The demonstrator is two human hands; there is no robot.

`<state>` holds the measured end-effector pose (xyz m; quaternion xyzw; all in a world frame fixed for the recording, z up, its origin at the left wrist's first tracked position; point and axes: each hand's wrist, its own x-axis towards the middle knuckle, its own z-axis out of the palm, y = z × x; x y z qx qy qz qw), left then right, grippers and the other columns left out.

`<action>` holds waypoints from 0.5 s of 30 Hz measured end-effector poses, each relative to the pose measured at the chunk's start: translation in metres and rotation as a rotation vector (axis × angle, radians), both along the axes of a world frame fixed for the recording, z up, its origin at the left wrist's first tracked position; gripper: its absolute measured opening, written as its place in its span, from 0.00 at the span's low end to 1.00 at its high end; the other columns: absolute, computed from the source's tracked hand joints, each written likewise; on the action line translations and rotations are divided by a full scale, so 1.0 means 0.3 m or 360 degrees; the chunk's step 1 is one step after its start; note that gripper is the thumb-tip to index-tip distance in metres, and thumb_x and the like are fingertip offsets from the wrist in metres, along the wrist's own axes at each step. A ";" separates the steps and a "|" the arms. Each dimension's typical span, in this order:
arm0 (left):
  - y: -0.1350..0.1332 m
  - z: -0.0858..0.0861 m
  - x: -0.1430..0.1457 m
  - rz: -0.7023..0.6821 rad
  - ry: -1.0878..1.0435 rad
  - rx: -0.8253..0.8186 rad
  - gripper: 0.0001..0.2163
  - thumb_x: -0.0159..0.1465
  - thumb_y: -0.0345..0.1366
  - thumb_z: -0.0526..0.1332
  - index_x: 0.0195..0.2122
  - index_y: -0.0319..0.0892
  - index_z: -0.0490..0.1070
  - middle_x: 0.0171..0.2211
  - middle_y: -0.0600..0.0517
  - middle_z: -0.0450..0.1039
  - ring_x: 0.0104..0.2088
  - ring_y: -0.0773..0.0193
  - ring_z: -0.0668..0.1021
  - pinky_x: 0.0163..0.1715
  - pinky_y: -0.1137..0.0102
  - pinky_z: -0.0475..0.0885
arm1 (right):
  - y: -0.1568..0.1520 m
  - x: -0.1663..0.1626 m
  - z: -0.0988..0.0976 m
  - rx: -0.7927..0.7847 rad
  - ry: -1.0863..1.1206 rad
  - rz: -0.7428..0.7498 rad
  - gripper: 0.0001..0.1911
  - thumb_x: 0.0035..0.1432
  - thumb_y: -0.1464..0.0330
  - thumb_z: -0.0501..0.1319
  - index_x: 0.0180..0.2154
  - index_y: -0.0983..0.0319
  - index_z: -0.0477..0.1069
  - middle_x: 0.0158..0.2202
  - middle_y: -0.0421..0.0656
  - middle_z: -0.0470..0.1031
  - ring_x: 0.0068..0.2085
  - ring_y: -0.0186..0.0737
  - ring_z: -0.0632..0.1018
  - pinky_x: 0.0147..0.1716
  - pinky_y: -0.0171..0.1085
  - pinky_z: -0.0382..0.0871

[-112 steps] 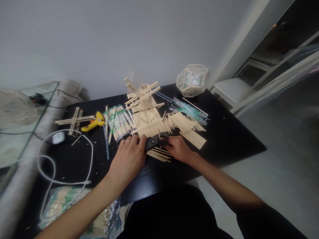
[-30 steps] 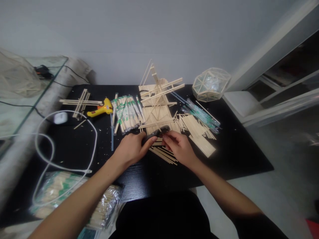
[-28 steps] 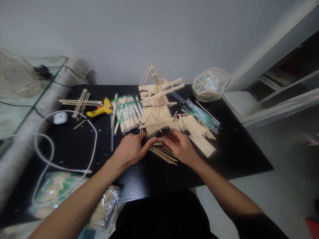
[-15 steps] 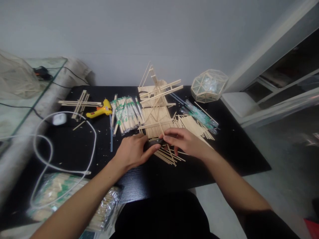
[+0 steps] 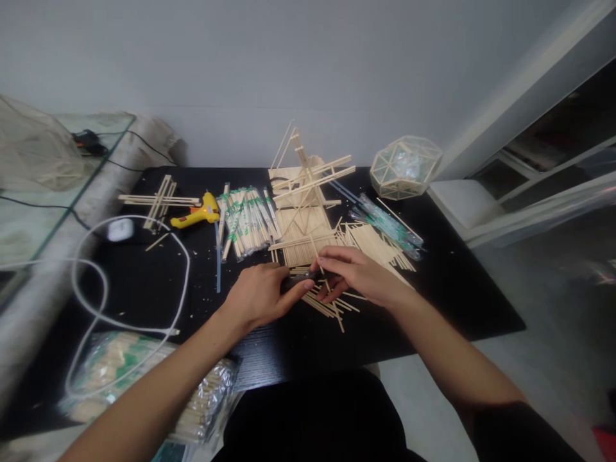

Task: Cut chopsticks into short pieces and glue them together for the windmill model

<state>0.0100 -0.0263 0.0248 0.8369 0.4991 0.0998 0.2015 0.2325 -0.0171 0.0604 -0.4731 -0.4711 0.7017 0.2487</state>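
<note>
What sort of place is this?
Probably an indoor craft workspace: a yellow glue gun, plastic-wrapped wooden sticks and a many-sided stick frame sit on a black table.

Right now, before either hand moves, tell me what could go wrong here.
The right hand, holding a thin stick, has its fingers close to the dark tool in the left hand, so a slip might pinch them. The stick frame stands just beyond both hands; a knock could shift it. Loose sticks lie close by and might scatter if brushed.
</note>
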 end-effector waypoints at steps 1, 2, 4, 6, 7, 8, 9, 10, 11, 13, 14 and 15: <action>0.000 0.002 0.001 0.0002 0.0004 -0.0002 0.30 0.70 0.63 0.45 0.24 0.43 0.62 0.25 0.50 0.68 0.25 0.61 0.69 0.27 0.66 0.53 | 0.000 -0.001 -0.001 0.0002 -0.0007 -0.0002 0.10 0.66 0.63 0.62 0.37 0.63 0.73 0.41 0.46 0.77 0.28 0.36 0.84 0.27 0.32 0.82; 0.000 0.003 0.002 0.0002 0.0008 -0.0002 0.30 0.70 0.63 0.46 0.24 0.43 0.62 0.25 0.50 0.68 0.25 0.61 0.69 0.27 0.66 0.53 | 0.000 -0.001 -0.003 0.0005 -0.0011 -0.0003 0.10 0.66 0.63 0.62 0.37 0.63 0.73 0.42 0.46 0.77 0.28 0.36 0.84 0.27 0.33 0.82; 0.000 0.006 0.003 0.0003 0.0014 0.0002 0.30 0.70 0.63 0.46 0.24 0.43 0.63 0.25 0.49 0.69 0.25 0.61 0.70 0.27 0.66 0.53 | 0.000 -0.001 -0.005 0.0008 -0.0010 -0.0003 0.10 0.66 0.63 0.62 0.37 0.63 0.73 0.44 0.47 0.78 0.28 0.35 0.84 0.28 0.33 0.82; 0.001 0.007 0.004 0.0007 0.0026 -0.0003 0.30 0.70 0.63 0.46 0.23 0.43 0.63 0.25 0.49 0.69 0.25 0.61 0.70 0.27 0.65 0.53 | -0.001 0.000 -0.005 0.0004 -0.0014 -0.0003 0.10 0.66 0.62 0.62 0.37 0.63 0.73 0.45 0.47 0.78 0.28 0.35 0.84 0.27 0.33 0.82; 0.001 0.007 0.003 0.0008 0.0034 -0.0006 0.30 0.70 0.63 0.46 0.23 0.43 0.63 0.25 0.49 0.70 0.25 0.61 0.70 0.27 0.65 0.53 | -0.001 0.000 -0.006 0.0000 -0.0017 -0.0005 0.10 0.65 0.62 0.62 0.37 0.63 0.73 0.46 0.48 0.78 0.28 0.35 0.84 0.28 0.33 0.82; 0.001 0.007 0.003 0.0010 0.0043 -0.0009 0.30 0.70 0.63 0.46 0.23 0.43 0.63 0.25 0.49 0.70 0.25 0.61 0.70 0.27 0.65 0.53 | -0.001 0.000 -0.005 -0.0002 -0.0020 -0.0007 0.10 0.65 0.61 0.62 0.37 0.63 0.73 0.46 0.48 0.78 0.28 0.35 0.84 0.28 0.33 0.82; 0.000 0.007 0.002 0.0011 0.0052 -0.0011 0.30 0.70 0.63 0.46 0.23 0.43 0.63 0.25 0.49 0.70 0.25 0.61 0.70 0.27 0.65 0.53 | -0.001 0.000 -0.005 -0.0004 -0.0020 -0.0009 0.11 0.65 0.61 0.63 0.37 0.63 0.72 0.46 0.48 0.78 0.28 0.35 0.84 0.28 0.33 0.82; 0.000 0.006 0.001 0.0011 0.0059 -0.0014 0.30 0.70 0.63 0.46 0.23 0.43 0.63 0.25 0.48 0.70 0.25 0.60 0.71 0.27 0.64 0.53 | -0.001 0.000 -0.005 -0.0005 -0.0020 -0.0010 0.11 0.65 0.61 0.63 0.37 0.63 0.72 0.46 0.48 0.78 0.28 0.35 0.84 0.28 0.33 0.83; -0.001 0.006 0.001 0.0014 0.0063 -0.0012 0.30 0.70 0.63 0.46 0.23 0.43 0.63 0.25 0.48 0.71 0.25 0.60 0.71 0.27 0.64 0.53 | -0.001 0.000 -0.006 -0.0006 -0.0019 -0.0010 0.11 0.65 0.61 0.63 0.37 0.63 0.72 0.46 0.48 0.78 0.28 0.35 0.84 0.28 0.33 0.83; -0.002 0.006 0.000 0.0012 0.0067 -0.0003 0.30 0.70 0.63 0.46 0.23 0.43 0.64 0.25 0.48 0.71 0.26 0.60 0.71 0.26 0.64 0.53 | -0.001 0.000 -0.008 -0.0008 -0.0026 -0.0007 0.12 0.64 0.60 0.63 0.37 0.63 0.72 0.46 0.48 0.78 0.28 0.35 0.84 0.28 0.34 0.83; -0.003 0.007 -0.001 0.0011 0.0068 0.0003 0.30 0.70 0.63 0.46 0.23 0.43 0.64 0.25 0.48 0.71 0.26 0.60 0.71 0.26 0.64 0.54 | -0.001 0.000 -0.009 -0.0008 -0.0031 -0.0007 0.12 0.64 0.60 0.63 0.37 0.63 0.72 0.46 0.48 0.78 0.29 0.35 0.84 0.29 0.34 0.83; -0.003 0.007 -0.001 0.0008 0.0072 0.0008 0.30 0.70 0.63 0.46 0.23 0.43 0.64 0.25 0.48 0.71 0.25 0.60 0.72 0.26 0.64 0.54 | -0.001 0.000 -0.011 -0.0010 -0.0034 -0.0007 0.12 0.65 0.60 0.63 0.37 0.63 0.72 0.46 0.48 0.78 0.29 0.35 0.84 0.29 0.34 0.83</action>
